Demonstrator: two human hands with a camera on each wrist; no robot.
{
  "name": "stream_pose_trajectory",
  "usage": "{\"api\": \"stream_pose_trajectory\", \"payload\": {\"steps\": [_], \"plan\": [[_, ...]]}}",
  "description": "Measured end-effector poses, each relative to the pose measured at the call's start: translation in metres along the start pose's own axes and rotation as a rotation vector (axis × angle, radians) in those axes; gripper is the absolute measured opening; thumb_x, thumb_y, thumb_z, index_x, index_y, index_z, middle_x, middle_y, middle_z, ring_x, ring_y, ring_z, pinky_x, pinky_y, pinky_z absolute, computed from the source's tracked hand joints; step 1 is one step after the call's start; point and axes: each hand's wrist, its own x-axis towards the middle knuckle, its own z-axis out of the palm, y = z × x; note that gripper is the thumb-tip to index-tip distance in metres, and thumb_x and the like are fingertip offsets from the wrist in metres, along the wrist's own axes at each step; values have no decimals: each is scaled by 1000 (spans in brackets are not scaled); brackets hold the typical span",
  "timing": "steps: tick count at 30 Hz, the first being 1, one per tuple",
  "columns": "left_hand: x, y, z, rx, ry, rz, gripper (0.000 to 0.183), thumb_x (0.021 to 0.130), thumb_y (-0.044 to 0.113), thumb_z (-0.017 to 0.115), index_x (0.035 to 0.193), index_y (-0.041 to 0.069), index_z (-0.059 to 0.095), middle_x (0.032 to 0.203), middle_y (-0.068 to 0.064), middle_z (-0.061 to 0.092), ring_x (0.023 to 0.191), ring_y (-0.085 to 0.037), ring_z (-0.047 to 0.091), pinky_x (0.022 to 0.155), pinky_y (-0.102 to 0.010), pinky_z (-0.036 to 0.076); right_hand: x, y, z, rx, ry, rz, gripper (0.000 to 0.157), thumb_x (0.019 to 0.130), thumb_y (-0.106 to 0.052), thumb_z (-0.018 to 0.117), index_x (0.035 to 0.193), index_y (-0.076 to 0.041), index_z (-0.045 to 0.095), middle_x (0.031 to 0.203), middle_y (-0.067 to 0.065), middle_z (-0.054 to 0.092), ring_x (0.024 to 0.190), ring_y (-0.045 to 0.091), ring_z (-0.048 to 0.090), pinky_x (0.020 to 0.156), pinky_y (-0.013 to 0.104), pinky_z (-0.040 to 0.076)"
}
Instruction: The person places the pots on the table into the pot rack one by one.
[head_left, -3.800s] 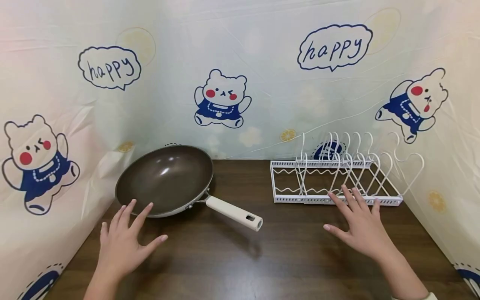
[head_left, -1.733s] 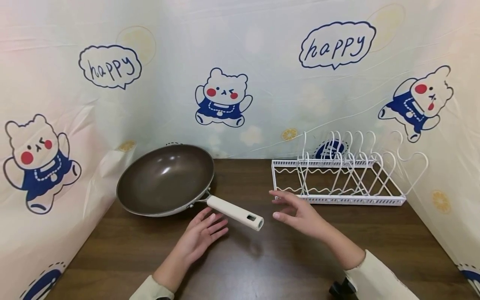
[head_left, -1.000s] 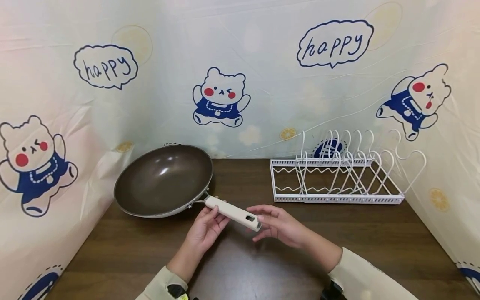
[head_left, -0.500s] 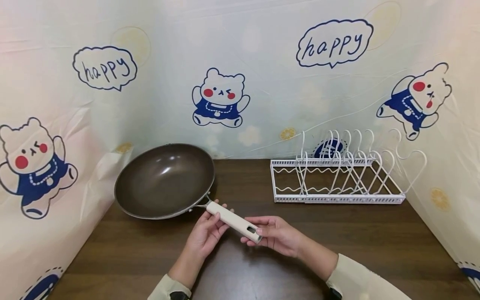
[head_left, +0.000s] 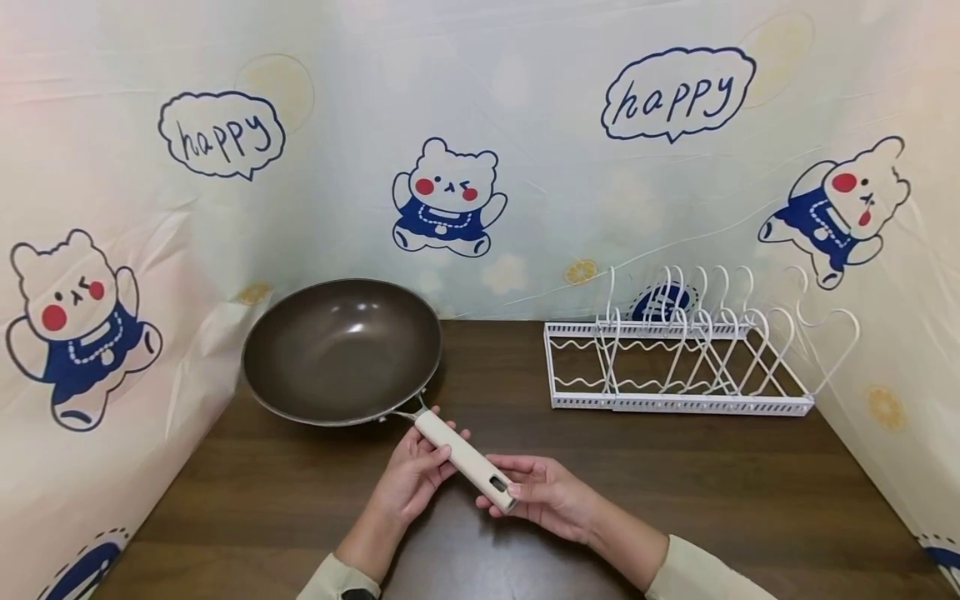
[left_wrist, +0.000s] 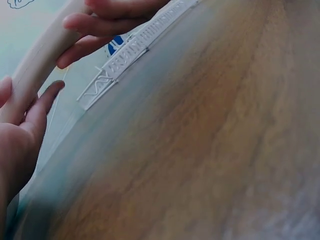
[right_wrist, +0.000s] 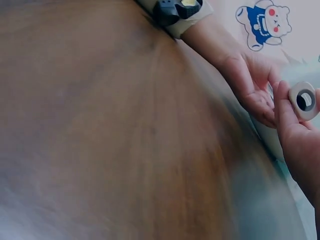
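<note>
A frying pan (head_left: 341,354) with a dark brown inside and a cream handle is at the left of the head view, its handle pointing toward me and to the right. My left hand (head_left: 412,479) grips the handle near the pan, thumb on top and fingers beneath. At the handle's free end, by the hanging slot, my right hand (head_left: 547,497) pinches it between thumb and fingers. In the left wrist view the handle (left_wrist: 37,57) runs between both hands. The right wrist view shows the round end of the handle (right_wrist: 303,101) in the right hand's fingers.
A white wire rack (head_left: 678,402) with several upright looped dividers stands on the brown wooden table (head_left: 660,492) at the right. Behind and on both sides hangs a pale curtain (head_left: 540,167) printed with bears.
Both hands came in from apart, over the table, and took hold of the handle. The pan has since turned, its handle end swinging toward me and its bowl shifting slightly right. The rack stayed put.
</note>
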Motion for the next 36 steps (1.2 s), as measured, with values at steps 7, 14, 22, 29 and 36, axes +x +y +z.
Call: {"api": "stream_pose_trajectory", "payload": {"steps": [7,14,22,29,36], "plan": [[-3,0,-1,61,-21,-5,69,87,-25,43,144,11,27,116,-4,55,110,-24,63,93,-38,52,-8,10,-1,12,3,6,56,97,9,45,147,13,20,139,26,45,118,35,58,98,40,48],[-5,-2,-2,205,-46,23,80,82,-26,49,150,-1,13,117,-6,53,108,-25,64,88,-35,55,-13,12,-2,-181,57,51,61,93,5,55,147,10,26,138,22,47,112,33,60,89,45,54],[-3,-3,8,348,91,-2,91,77,-27,57,150,-3,9,117,-17,51,103,-24,67,80,-32,57,2,6,23,-1023,373,42,66,73,2,81,134,-1,56,107,16,68,69,11,64,49,26,54],[-5,-2,18,359,147,11,90,75,-30,57,149,-2,12,117,-20,50,100,-24,67,79,-34,57,10,10,41,-1535,479,11,68,71,-7,83,134,-5,57,101,8,70,75,8,59,64,26,50],[-10,5,18,427,124,31,88,77,-24,63,148,-1,16,120,-25,51,100,-28,67,81,-36,57,10,7,42,-1471,430,5,71,71,-6,84,135,-11,55,102,5,70,78,7,60,67,24,49]]}}
